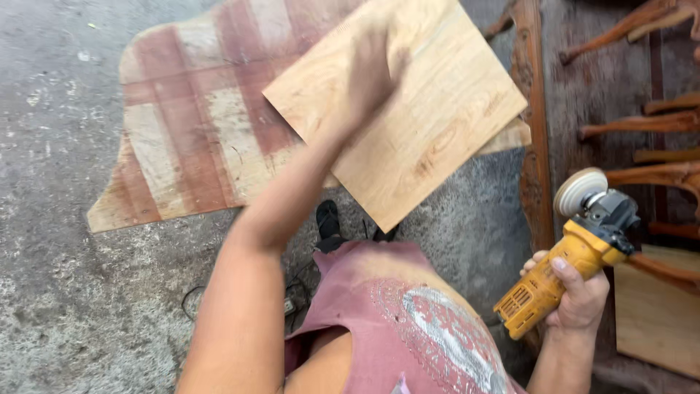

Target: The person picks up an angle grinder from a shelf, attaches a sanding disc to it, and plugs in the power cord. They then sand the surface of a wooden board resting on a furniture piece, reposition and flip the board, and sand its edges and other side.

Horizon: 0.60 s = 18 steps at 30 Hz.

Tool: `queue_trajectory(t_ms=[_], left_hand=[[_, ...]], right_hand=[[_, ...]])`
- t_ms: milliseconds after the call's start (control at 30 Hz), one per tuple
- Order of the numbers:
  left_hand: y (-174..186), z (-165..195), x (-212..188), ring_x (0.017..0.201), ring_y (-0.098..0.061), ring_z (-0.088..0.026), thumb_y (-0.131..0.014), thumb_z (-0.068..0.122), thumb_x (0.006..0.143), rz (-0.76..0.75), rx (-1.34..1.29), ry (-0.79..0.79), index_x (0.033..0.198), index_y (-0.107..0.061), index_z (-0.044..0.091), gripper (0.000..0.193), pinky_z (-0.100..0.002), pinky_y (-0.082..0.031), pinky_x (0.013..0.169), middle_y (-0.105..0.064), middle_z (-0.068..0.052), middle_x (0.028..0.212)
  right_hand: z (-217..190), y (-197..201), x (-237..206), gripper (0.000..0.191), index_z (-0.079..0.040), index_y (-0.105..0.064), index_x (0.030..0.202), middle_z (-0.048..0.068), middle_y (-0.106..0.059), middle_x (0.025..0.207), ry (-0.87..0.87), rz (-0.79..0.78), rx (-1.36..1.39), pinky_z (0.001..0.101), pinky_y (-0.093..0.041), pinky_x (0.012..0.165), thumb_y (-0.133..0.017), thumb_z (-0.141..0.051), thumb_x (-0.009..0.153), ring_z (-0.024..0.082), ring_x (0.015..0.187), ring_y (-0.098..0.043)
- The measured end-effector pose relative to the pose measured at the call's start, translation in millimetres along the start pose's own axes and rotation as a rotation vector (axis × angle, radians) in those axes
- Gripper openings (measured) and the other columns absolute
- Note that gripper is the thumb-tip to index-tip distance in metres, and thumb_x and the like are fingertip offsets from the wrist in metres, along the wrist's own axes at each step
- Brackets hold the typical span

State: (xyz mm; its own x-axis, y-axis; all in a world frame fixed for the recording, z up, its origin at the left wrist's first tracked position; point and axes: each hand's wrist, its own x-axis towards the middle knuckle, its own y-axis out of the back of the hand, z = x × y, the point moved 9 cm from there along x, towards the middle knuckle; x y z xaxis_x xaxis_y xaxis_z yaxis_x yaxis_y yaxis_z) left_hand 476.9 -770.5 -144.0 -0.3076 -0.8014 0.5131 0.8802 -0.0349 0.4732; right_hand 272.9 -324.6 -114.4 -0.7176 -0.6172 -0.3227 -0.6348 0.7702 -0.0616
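My left hand (pixel 370 71) is blurred with motion and lies flat on a pale rectangular wooden board (pixel 430 124), fingers spread, gripping nothing. The board rests tilted on a larger striped red and pale plywood sheet (pixel 191 138). My right hand (pixel 578 294) is wrapped round the body of a yellow angle grinder (pixel 565 271). Its round pale sanding disc (pixel 580 191) points up and away, held off to the right, clear of the board.
Carved dark wooden furniture parts (pixel 536 146) and curved legs (pixel 642 124) lie at the right. Another pale board (pixel 656 314) sits at the lower right. A cable (pixel 292 292) and my sandalled foot (pixel 327 222) are on the concrete floor (pixel 58 292).
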Motion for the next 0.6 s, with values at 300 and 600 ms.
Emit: queue_trajectory(t_ms=[300, 600], left_hand=[[42, 1, -313, 0.073, -0.062, -0.023, -0.081, 0.03, 0.085, -0.283, -0.231, 0.979, 0.099, -0.061, -0.001, 0.04, -0.037, -0.053, 0.066, -0.065, -0.013, 0.082], [-9, -23, -323, 0.076, -0.064, -0.013, -0.072, 0.02, 0.093, -0.111, -0.768, 1.088, 0.105, -0.07, -0.005, 0.028, -0.031, -0.053, 0.068, -0.073, -0.007, 0.087]], right_hand=[[-2, -36, 28, 0.036, 0.006, -0.055, 0.118, 0.018, -0.065, 0.092, 0.009, -0.094, -0.055, 0.0453, -0.061, 0.073, -0.07, -0.013, 0.092, 0.028, 0.08, -0.069], [-1, -121, 44, 0.037, 0.009, -0.056, 0.119, 0.018, -0.068, 0.093, 0.034, -0.255, -0.143, 0.0436, -0.063, 0.075, -0.073, -0.013, 0.094, 0.027, 0.08, -0.07]])
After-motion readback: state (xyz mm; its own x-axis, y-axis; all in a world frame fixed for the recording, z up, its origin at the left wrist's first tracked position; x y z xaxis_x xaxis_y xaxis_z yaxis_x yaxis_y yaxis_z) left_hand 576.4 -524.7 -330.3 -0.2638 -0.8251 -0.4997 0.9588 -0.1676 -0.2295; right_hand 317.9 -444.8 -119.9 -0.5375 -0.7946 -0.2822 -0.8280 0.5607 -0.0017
